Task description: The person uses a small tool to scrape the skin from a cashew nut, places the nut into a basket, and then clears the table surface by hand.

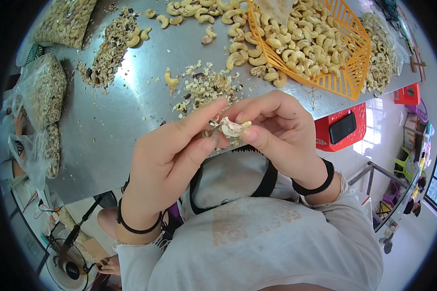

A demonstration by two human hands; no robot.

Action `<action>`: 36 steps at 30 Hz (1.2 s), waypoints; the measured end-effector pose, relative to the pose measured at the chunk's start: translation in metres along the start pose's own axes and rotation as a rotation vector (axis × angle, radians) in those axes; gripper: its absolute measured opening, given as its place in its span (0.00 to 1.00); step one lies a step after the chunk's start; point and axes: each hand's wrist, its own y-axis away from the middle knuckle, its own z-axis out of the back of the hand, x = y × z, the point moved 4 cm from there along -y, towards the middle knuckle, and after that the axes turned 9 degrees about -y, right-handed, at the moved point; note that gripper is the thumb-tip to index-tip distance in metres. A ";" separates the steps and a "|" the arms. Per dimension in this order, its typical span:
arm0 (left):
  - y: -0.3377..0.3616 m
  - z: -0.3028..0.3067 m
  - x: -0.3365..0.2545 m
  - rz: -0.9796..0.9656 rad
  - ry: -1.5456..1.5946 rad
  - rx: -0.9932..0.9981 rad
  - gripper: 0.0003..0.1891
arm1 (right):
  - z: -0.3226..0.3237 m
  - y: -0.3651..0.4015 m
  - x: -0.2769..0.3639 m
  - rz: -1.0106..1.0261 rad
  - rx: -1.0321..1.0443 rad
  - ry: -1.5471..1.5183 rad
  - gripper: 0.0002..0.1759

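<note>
Between the thumb and fingertips of my right hand (277,130) is a cashew nut (232,127) with patches of pinkish-brown skin on it. My left hand (172,148) is closed in a pinch on a small knife (212,130), of which only a bit of thin metal shows. Its tip meets the left end of the cashew. Most of the knife is hidden by my fingers. Just beyond my hands lies a pile of skin flakes and nut crumbs (211,87) on the metal table (145,97).
An orange plastic basket (357,72) full of cashews stands at the back right, with loose cashews (238,58) beside it. Bags of nuts (51,89) line the left side. A phone (342,128) rests on a red stool (325,138). Another person's hand (110,265) shows at lower left.
</note>
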 end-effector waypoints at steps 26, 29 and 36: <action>-0.004 -0.001 -0.009 -0.255 -0.459 -0.132 0.16 | 0.000 0.000 0.000 0.005 -0.075 0.111 0.06; -0.002 -0.002 -0.005 -0.053 -0.257 -0.055 0.17 | -0.001 -0.002 0.001 0.015 -0.038 0.117 0.06; 0.000 -0.002 0.001 0.074 -0.019 0.002 0.17 | 0.001 0.000 0.001 0.011 -0.081 0.202 0.06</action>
